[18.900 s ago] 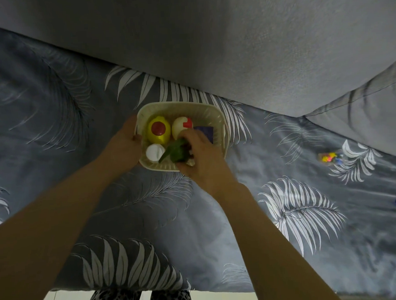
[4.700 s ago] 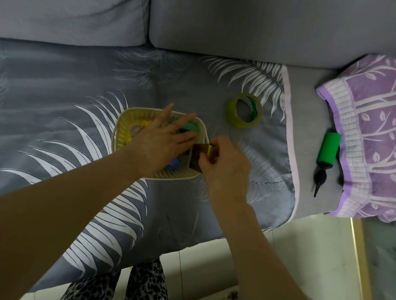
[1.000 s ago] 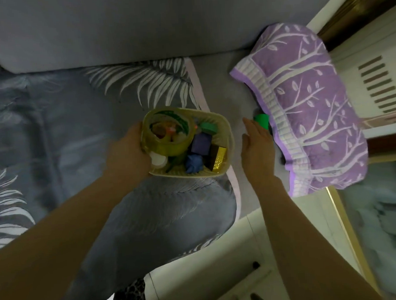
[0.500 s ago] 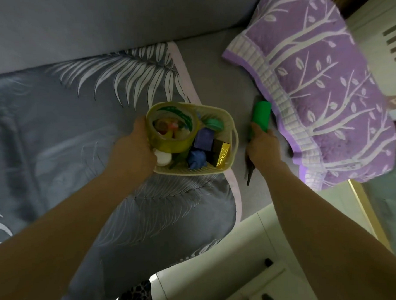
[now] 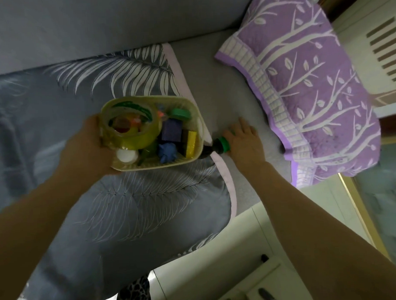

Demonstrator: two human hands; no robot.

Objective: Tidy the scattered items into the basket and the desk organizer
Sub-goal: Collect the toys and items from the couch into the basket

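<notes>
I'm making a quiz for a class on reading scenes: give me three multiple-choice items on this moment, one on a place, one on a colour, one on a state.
1. Where is the tape roll?
A. in the basket
B. on the pillow
C. on the floor

2. What colour is the pillow?
A. red
B. purple
C. black

3. What is the right hand doing?
A. hanging idle
B. holding the green pump
C. lifting the pillow

Answers:
1 A: the roll lies on the other items inside the basket.
2 B: its cover is purple with pale branches.
3 B: its fingers wrap the green pump beside the basket.
</notes>
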